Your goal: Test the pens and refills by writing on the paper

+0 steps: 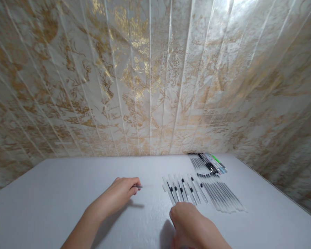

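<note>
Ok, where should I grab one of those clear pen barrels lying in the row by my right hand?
Likely pinch a clear pen barrel mid-length, from above. They lie flat and close together on the table, so only the tops are free; the right hand sits at their near ends.

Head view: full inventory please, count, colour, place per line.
table: one, white, across the lower frame
barrels: a row, exact count unclear, clear with black parts, centre-right, just beyond the right hand
refills: a row, too fine to count, thin and clear-grey, right of the barrels
pens: a small group, black, blue, one green, far right by the wall
wall covering: white and gold, pleated, behind the table
left hand: pinches a thin dark piece
right hand: at the barrels' near ends, grip unclear
</note>
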`<state>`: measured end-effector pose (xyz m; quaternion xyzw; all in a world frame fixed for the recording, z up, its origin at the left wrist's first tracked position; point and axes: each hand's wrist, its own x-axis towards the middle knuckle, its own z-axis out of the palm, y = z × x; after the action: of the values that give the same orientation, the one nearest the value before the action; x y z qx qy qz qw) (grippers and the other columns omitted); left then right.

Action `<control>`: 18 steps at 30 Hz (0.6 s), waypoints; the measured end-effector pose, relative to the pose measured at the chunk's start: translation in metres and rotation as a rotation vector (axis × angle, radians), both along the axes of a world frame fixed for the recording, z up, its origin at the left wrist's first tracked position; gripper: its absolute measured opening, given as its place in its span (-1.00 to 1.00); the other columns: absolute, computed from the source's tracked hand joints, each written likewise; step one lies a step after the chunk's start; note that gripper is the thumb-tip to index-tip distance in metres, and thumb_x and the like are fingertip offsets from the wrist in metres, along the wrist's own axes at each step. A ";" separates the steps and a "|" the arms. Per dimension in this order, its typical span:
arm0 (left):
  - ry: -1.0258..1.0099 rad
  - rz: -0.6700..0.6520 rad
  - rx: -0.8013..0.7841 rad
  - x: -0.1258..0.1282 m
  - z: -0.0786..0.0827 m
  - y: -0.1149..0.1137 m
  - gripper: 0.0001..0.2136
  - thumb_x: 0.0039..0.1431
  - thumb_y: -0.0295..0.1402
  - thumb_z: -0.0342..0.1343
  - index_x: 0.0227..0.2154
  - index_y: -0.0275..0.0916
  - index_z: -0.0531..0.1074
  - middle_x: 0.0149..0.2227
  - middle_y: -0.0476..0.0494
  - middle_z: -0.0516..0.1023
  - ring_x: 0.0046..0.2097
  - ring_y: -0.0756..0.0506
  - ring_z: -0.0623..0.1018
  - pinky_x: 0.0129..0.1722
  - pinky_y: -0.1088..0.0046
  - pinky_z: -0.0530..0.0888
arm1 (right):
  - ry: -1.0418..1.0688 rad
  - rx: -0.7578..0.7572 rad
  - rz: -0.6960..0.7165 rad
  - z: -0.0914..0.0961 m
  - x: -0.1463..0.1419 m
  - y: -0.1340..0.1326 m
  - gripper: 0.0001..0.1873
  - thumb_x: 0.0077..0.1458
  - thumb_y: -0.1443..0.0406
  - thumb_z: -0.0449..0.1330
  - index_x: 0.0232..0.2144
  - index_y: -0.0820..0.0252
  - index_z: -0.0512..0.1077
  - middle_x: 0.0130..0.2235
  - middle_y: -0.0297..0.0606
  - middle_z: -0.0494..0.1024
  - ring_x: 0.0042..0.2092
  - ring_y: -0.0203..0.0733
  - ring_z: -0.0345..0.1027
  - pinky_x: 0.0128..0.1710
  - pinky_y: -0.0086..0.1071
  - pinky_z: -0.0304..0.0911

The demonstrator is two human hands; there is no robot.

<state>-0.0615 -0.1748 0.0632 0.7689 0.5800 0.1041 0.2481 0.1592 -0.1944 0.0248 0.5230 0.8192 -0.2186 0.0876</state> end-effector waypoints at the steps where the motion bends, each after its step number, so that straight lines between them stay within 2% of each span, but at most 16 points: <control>1: 0.003 -0.003 -0.001 0.000 0.000 0.000 -0.81 0.13 -0.41 -0.06 -0.40 -0.18 0.47 -0.38 -0.05 0.59 -0.30 -0.10 0.52 -0.30 0.48 0.28 | -0.062 -0.004 0.006 -0.002 -0.001 -0.001 -0.80 -0.49 0.41 0.47 -0.62 0.23 0.61 -0.56 0.00 0.60 -0.46 0.16 0.55 -0.51 -0.21 0.40; 3: 0.007 -0.005 -0.003 0.000 0.000 -0.001 -0.81 0.13 -0.41 -0.06 -0.40 -0.18 0.47 -0.38 -0.05 0.59 -0.30 -0.09 0.51 -0.30 0.49 0.27 | -0.187 -0.014 0.039 -0.004 -0.007 -0.007 -0.77 -0.36 0.44 0.39 -0.48 0.26 0.64 -0.45 0.10 0.64 -0.39 0.19 0.56 -0.48 -0.21 0.40; 5: 0.012 -0.004 -0.004 0.000 0.000 -0.001 -0.81 0.13 -0.41 -0.06 -0.40 -0.18 0.48 -0.39 -0.05 0.59 -0.30 -0.09 0.51 -0.30 0.49 0.27 | -0.166 -0.006 0.078 -0.005 -0.014 -0.012 -0.72 -0.29 0.51 0.30 -0.41 0.26 0.64 -0.39 0.12 0.65 -0.36 0.18 0.57 -0.48 -0.23 0.38; 7: 0.014 -0.004 -0.006 0.000 0.000 -0.002 -0.81 0.12 -0.41 -0.06 -0.40 -0.17 0.48 -0.39 -0.04 0.58 -0.30 -0.09 0.51 -0.29 0.48 0.27 | -0.138 -0.016 0.106 -0.002 -0.018 -0.012 -0.70 -0.27 0.57 0.23 -0.43 0.26 0.63 -0.41 0.10 0.65 -0.36 0.17 0.57 -0.45 -0.23 0.38; 10: 0.008 -0.014 -0.001 0.003 0.001 -0.003 -0.81 0.12 -0.40 -0.05 -0.41 -0.17 0.48 -0.39 -0.04 0.58 -0.30 -0.10 0.51 -0.29 0.48 0.27 | -0.057 0.042 0.116 0.011 -0.013 -0.001 -0.70 -0.15 0.57 0.15 -0.38 0.27 0.60 -0.36 0.05 0.65 -0.29 0.09 0.56 -0.35 -0.25 0.37; 12: -0.020 -0.027 0.003 0.007 0.002 -0.005 -0.81 0.13 -0.39 -0.06 -0.42 -0.16 0.46 -0.40 -0.03 0.57 -0.30 -0.10 0.50 -0.30 0.49 0.27 | 0.145 0.089 0.053 0.021 -0.003 0.011 -0.69 -0.03 0.53 0.08 -0.30 0.22 0.54 -0.37 -0.10 0.64 -0.32 -0.09 0.54 -0.39 -0.38 0.36; 14: -0.073 -0.042 0.004 0.011 0.004 -0.006 -0.81 0.14 -0.39 -0.08 -0.43 -0.15 0.45 -0.41 -0.01 0.55 -0.32 -0.08 0.49 -0.32 0.51 0.26 | 0.446 0.113 -0.068 0.029 0.008 0.022 -0.75 0.05 0.47 0.05 -0.30 0.18 0.48 -0.44 -0.26 0.58 -0.45 -0.26 0.47 -0.52 -0.52 0.29; 16: -0.128 -0.053 0.000 0.014 0.005 -0.006 -0.80 0.16 -0.38 -0.11 -0.43 -0.16 0.43 -0.43 0.01 0.54 -0.34 -0.07 0.48 -0.34 0.52 0.25 | 0.698 0.135 -0.152 0.035 0.017 0.029 -0.82 0.07 0.44 0.06 -0.32 0.17 0.44 -0.49 -0.35 0.52 -0.55 -0.34 0.37 -0.58 -0.56 0.24; 18: -0.149 -0.055 0.002 0.015 0.006 -0.006 -0.79 0.18 -0.38 -0.12 -0.42 -0.16 0.42 -0.42 0.01 0.54 -0.35 -0.06 0.48 -0.35 0.52 0.25 | 0.811 0.166 -0.154 0.037 0.023 0.032 -0.87 0.06 0.43 0.09 -0.34 0.17 0.41 -0.49 -0.38 0.50 -0.55 -0.37 0.33 -0.53 -0.55 0.25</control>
<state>-0.0461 -0.1810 0.0696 0.7747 0.5386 0.1549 0.2927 0.1820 -0.1623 0.0619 0.4595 0.7605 -0.3461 -0.3011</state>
